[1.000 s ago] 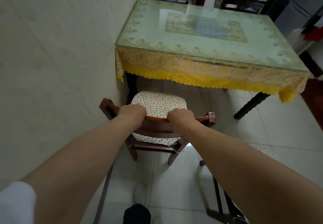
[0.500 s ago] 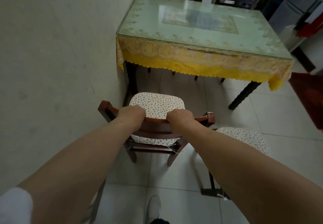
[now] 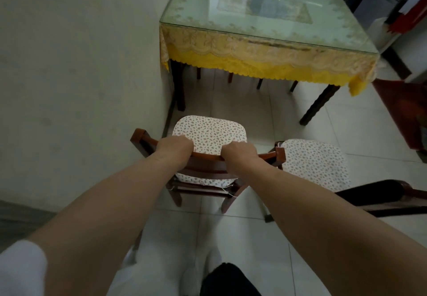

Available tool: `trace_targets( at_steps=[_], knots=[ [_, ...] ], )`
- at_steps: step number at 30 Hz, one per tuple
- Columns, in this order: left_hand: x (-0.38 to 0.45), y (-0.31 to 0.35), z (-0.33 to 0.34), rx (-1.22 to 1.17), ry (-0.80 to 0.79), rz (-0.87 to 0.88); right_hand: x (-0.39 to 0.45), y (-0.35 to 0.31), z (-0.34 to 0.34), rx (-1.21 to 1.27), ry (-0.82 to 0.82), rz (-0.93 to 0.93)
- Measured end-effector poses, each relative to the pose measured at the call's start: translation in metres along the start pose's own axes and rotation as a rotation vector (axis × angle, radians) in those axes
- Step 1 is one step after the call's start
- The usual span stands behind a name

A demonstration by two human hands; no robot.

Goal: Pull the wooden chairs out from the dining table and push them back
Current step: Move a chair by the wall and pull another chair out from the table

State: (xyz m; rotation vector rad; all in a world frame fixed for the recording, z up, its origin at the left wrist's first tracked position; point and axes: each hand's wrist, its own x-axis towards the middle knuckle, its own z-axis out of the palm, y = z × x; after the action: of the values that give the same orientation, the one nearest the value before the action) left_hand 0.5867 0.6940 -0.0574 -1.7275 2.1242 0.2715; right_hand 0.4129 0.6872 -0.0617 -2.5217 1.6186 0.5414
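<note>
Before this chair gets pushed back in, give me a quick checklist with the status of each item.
1. Both hands on the top rail: ok. Left hand and right hand grip the chair.
2. Chair clear of the table: ok, bare floor between them.
3. Path under the table: cannot tell, other chair legs show beneath the cloth.
4. Gap to the wall: cannot tell, the rail's left end sits close.
5. Second chair on the right: not ok, it crowds the rail's right end.

Both arms outstretched; left hand (image 3: 174,146) and right hand (image 3: 240,154) apparently curled (knuckles up).
</note>
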Motion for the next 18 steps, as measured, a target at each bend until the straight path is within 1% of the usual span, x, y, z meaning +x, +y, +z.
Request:
trace_targets(
  at_steps=[5,10,18],
  knots=[
    [-0.036,0.011,0.017,-0.008,-0.023,-0.027,-0.034,-0.015,0.012,0.007,-0.028,-0.027],
    [-0.072,0.027,0.029,-0.024,-0.028,-0.048,-0.069,-0.026,0.025,0.027,-0.015,-0.057],
    [-0.112,0.051,0.058,0.007,-0.015,-0.069,-0.112,-0.038,0.046,0.01,-0.028,-0.06]
  ],
)
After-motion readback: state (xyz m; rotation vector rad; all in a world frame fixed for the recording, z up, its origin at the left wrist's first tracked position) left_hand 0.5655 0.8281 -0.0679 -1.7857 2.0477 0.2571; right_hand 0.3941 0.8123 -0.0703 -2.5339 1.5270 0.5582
